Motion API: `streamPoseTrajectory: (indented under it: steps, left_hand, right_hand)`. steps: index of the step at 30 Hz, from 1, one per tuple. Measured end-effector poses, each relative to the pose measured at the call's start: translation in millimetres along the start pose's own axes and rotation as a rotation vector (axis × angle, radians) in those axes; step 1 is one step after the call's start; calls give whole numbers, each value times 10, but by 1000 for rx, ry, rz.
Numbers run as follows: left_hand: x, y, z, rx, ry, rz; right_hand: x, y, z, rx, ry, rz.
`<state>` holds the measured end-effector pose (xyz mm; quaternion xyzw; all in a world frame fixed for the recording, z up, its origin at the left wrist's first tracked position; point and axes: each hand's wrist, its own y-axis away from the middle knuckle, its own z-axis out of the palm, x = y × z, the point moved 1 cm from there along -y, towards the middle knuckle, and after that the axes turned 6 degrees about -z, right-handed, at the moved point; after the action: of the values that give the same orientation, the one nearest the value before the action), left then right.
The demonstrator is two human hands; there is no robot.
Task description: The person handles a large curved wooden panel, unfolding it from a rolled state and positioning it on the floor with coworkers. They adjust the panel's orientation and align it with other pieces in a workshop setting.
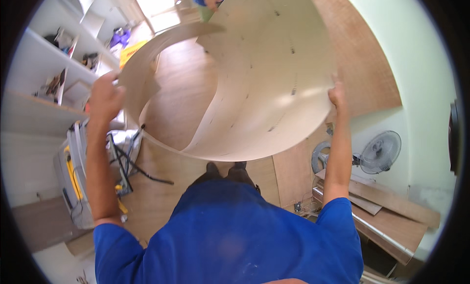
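A large, thin beige sheet (274, 73) with small dark printed marks is bowed into a wide curl in front of me, above the floor. My left hand (106, 95) is closed round its left edge at about chest height, slightly blurred. At the opposite edge, my right hand (337, 93) grips the sheet with fingers wrapped over the rim. Both arms are stretched forward and apart. Beyond the far side of the sheet, another person's hand (211, 0) shows beside a blue garment; whether it touches the sheet I cannot tell.
White shelves (54, 78) with tools line the left side. Below them stands a grey and yellow machine (73, 171) with black legs. On the right are a standing fan (381, 151), a wooden panel (364, 54) against the wall, and stacked boards (387, 220).
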<state>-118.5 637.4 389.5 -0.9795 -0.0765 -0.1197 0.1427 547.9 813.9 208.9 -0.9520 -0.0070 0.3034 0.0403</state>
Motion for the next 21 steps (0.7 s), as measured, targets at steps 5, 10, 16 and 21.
streamPoseTrajectory:
  steps: [5,10,16,21]
  left_hand:
    - [923,461,447,-136,-87,-127]
    - [2007,874,609,-323,25,-170]
    - [2709,1279,924,-390,143,-134]
    - [2487,1330,712,-241,586,-77]
  right_hand:
    - [-1901,-24,392,-355,-423,-35]
    - [-3459,-66,1301,-762,-1423,392]
    - [-3055,-515,2183,-556,-918,225]
    - [-3074,228,1399,-670,-1074,-6]
